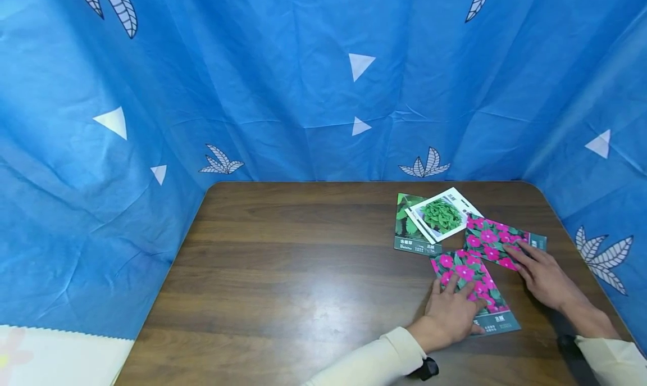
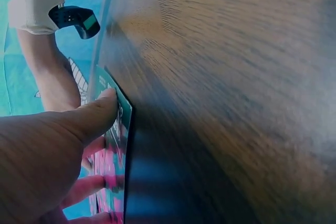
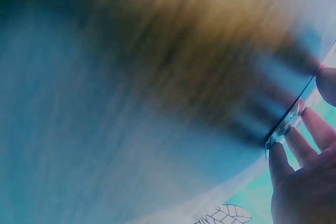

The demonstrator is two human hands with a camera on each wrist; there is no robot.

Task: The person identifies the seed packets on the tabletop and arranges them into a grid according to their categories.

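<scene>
Two flat packets printed with pink flowers lie at the right of the table in the head view. My left hand rests with spread, fairly straight fingers on the nearer packet; in the left wrist view its thumb lies on the dark green end. The fingers of my right hand touch the farther pink-flower packet. Behind them, a white-bordered packet with a leafy green plant overlaps a green packet. The right wrist view is blurred, with the fingers at a packet's edge.
The brown wooden table extends to the left of the packets. A blue curtain with white triangles and leaf prints hangs behind the table and along its sides. A pale cloth shows at the lower left. Dark bands sit at both wrists.
</scene>
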